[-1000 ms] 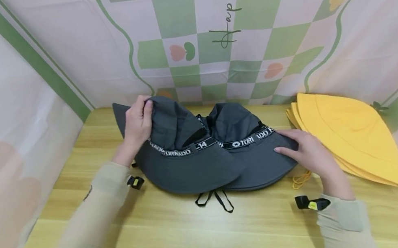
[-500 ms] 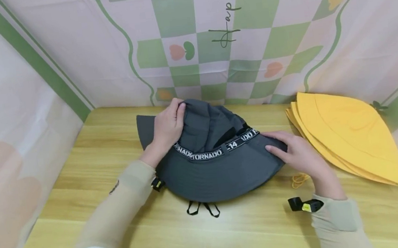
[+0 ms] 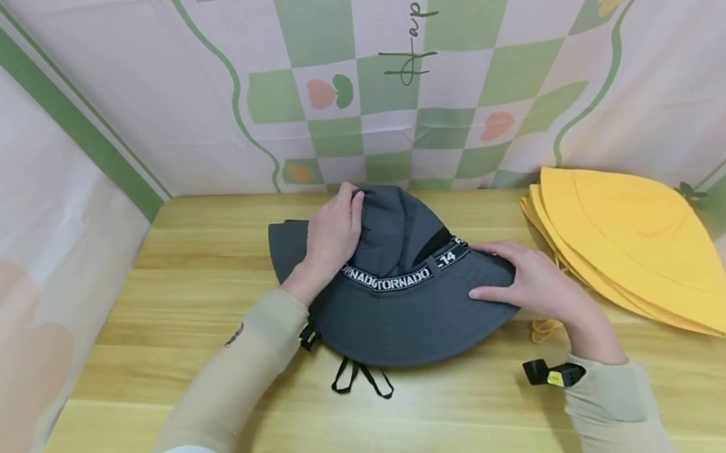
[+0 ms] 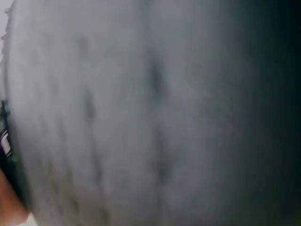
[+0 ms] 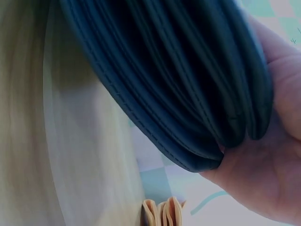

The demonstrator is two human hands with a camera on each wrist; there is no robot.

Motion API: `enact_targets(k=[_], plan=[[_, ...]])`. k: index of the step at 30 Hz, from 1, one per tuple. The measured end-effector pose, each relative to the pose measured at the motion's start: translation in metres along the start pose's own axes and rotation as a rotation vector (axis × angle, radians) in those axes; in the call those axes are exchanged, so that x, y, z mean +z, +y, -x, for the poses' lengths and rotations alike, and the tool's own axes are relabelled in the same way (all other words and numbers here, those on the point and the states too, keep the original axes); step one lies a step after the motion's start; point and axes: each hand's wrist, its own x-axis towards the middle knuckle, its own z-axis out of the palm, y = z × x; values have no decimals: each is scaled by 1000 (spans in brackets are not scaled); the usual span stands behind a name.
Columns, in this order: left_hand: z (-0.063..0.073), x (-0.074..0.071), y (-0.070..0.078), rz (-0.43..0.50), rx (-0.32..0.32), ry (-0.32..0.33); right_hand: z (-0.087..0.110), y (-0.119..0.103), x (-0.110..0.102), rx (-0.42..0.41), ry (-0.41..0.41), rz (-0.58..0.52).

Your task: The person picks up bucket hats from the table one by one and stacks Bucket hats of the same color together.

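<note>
Dark grey bucket hats (image 3: 408, 326), folded flat with a "TORNADO" band, lie one over another on the table. My left hand (image 3: 333, 233) grips the crown of the top hat from its left side, thumb toward the front. At the right end of the brims, my right hand (image 3: 538, 285) holds the edges between thumb and fingers. Several stacked brim layers (image 5: 164, 80) run into the right hand's grasp in the right wrist view. Blurred grey fabric (image 4: 117, 113) fills the left wrist view. Black cord loops (image 3: 362, 380) stick out below the front brim.
A stack of folded yellow hats (image 3: 641, 247) lies at the right of the wooden table (image 3: 387, 440), an orange cord (image 3: 545, 330) beside it. A printed checkered cloth (image 3: 387, 82) hangs right behind the table's back edge.
My left hand has carried the upper grey hat rightward, so it now covers the lower one that stood out on the right. The right hand has shifted slightly left, still at the brim.
</note>
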Motion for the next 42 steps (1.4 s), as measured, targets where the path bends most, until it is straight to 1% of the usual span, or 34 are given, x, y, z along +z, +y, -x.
enact_targets(k=[2,4,6,7,10,15,17,19,23,29,33,39,42], plan=[[-1,-2,-2,70,-13,-91,0,0,0,1,-7,2],[-2,-6,-7,141,-30,-195,0,0,1,3,-11,-1],[-2,-11,-16,176,-45,-295,0,1,1,7,-15,-5],[-1,-13,-21,176,-48,-343,0,2,1,8,-15,-6],[1,-23,-35,125,-43,-475,0,3,1,11,-11,-6],[7,-39,-55,-23,-14,-677,0,6,3,9,1,2],[9,-44,-61,-72,4,-737,-1,7,3,7,5,11],[11,-49,-65,-96,13,-781,-2,8,4,6,3,20],[12,-55,-71,-109,22,-826,-4,11,6,4,-13,25],[13,-53,-74,-131,26,-850,-7,15,12,-24,-36,45],[16,-51,-73,-130,14,-846,-10,19,16,-31,-53,65],[26,-52,-73,-131,-19,-812,-9,18,17,45,-75,115],[30,-53,-73,-133,-42,-800,-8,17,17,53,-76,129]])
